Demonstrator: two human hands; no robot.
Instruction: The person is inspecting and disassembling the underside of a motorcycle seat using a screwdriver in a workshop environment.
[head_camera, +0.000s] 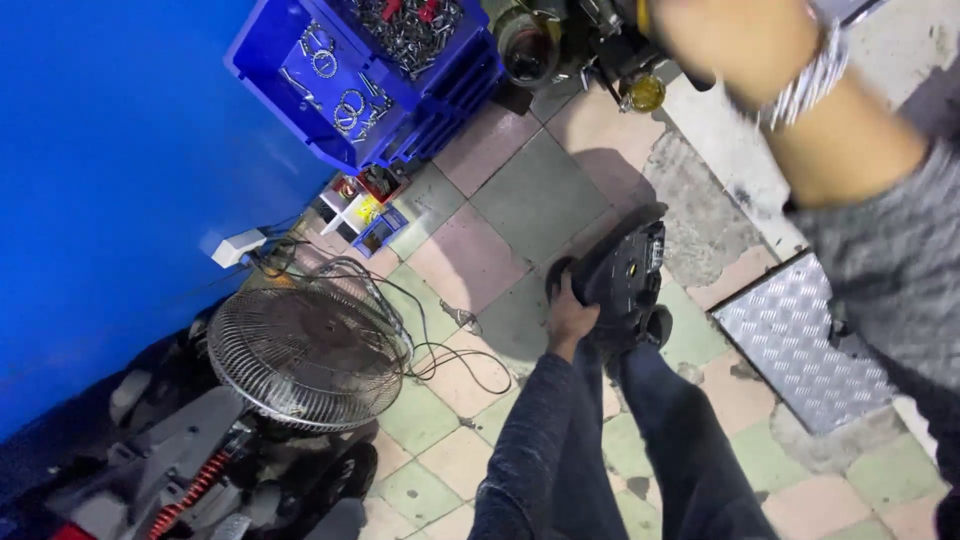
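Black plastic housing: a dark, boxy moulded part (625, 275) rests low over the tiled floor (500, 210), just ahead of the person's knees, its long axis running from lower left to upper right.
Left hand: the left hand (568, 318) is clamped on the housing's lower left edge, fingers curled around it; this is the nearer hand, touching the part.
Right hand: the right hand (735, 40) is raised well apart at the top of the view, blurred, wrist wearing a silver bracelet (805, 85); whether it is open or closed I cannot tell.
Legs: dark jeans (600, 440) run up to the housing from below.
Left side: a round wire fan guard (305, 355) with trailing cables lies near, clear of the hand.
Far side: blue plastic bins of metal rings and fasteners (370, 75) stand beyond.
Right side: a ribbed metal floor plate (800, 345) lies just beside the leg.
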